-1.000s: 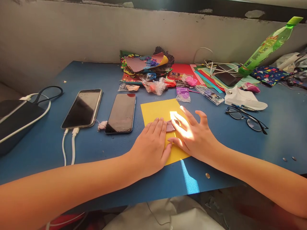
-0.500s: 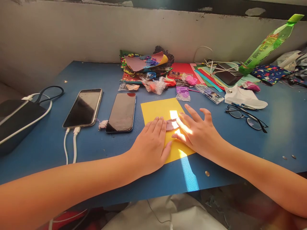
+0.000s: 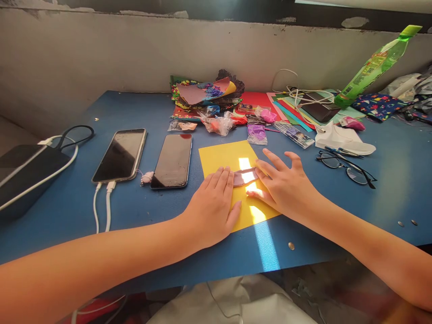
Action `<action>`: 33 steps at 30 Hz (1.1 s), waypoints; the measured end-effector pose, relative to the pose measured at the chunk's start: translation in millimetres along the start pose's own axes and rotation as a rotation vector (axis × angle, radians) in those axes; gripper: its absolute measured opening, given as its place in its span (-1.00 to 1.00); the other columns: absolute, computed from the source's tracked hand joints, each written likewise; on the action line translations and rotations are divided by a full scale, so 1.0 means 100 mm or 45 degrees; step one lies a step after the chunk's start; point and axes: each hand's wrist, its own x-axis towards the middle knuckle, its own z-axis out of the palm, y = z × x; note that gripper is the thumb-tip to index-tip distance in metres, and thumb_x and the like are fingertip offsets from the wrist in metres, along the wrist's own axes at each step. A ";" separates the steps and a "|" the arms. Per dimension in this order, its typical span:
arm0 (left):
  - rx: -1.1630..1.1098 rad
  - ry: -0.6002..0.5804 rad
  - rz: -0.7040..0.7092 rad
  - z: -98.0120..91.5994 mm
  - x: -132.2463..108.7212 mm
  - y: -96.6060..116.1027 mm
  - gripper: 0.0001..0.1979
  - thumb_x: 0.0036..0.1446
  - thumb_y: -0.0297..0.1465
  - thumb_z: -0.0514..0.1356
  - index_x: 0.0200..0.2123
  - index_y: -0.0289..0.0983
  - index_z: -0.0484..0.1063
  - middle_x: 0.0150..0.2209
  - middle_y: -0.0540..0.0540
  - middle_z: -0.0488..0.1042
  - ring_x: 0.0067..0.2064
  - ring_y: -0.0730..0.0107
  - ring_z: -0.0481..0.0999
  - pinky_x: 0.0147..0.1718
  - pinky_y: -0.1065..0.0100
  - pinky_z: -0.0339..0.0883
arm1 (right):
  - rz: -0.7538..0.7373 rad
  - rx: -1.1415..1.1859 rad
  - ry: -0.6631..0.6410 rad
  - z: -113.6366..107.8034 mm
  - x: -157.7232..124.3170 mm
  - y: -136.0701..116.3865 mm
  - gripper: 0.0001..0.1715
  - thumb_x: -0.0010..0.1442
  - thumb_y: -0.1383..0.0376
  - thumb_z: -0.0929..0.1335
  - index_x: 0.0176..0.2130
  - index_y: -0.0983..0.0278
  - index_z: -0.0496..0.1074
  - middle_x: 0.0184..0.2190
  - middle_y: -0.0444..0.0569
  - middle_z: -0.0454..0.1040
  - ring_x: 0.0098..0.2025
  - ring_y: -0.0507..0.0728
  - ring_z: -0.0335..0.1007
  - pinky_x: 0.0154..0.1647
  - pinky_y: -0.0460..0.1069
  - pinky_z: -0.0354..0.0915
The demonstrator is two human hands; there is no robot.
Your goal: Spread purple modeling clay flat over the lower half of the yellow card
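Observation:
A sheet of yellow paper [image 3: 219,155] lies on the blue table. On it is a flat, greyish-purple strip [image 3: 240,178] that looks like modelling clay, partly lit by sun. My left hand [image 3: 216,200] lies flat, fingers together, over the left part of the paper, and covers the strip's left end. At the strip's right end, my right hand [image 3: 286,184] has its fingers apart; the index fingertip touches or nearly touches the strip. The thumb is lower, close to the paper, and the other fingers are raised.
Two phones [image 3: 119,155] [image 3: 172,161] lie at left, one with white cables plugged in. Behind the paper are small bags of coloured material [image 3: 257,133] and stacked coloured sheets [image 3: 256,98]. Eyeglasses [image 3: 347,167], a white pouch-like item [image 3: 342,138] and a green bottle [image 3: 374,69] are at right.
My right hand has slid slightly to the right along the strip, so more of the strip shows between the hands. My left hand stays flat in place. The view has tilted slightly.

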 end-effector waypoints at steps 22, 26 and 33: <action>0.010 0.097 0.016 0.05 -0.01 -0.01 -0.38 0.34 -0.24 -0.17 0.27 -0.58 0.18 0.29 -0.43 0.23 0.33 -0.05 0.21 0.26 0.00 0.17 | 0.061 0.131 0.013 0.06 -0.05 -0.05 -0.50 0.31 0.06 0.29 0.18 0.12 0.38 0.31 0.18 0.21 0.29 0.38 0.09 0.11 0.28 -0.01; 0.015 0.083 0.029 0.04 -0.01 -0.02 -0.38 0.33 -0.25 -0.16 0.27 -0.59 0.17 0.29 -0.44 0.22 0.33 -0.06 0.21 0.26 -0.01 0.17 | 0.118 0.152 -0.118 0.05 -0.03 -0.04 -0.49 0.31 0.05 0.28 0.21 0.04 0.34 0.34 0.17 0.14 0.35 0.45 0.00 0.13 0.39 -0.02; 0.003 0.048 0.015 0.02 -0.01 -0.02 -0.38 0.33 -0.25 -0.17 0.28 -0.57 0.15 0.31 -0.40 0.20 0.34 -0.02 0.19 0.26 0.02 0.16 | 0.156 0.194 -0.169 -0.01 -0.04 -0.02 -0.46 0.36 -0.01 0.20 0.17 0.15 0.40 0.27 0.28 0.25 0.34 0.49 0.02 0.12 0.46 0.03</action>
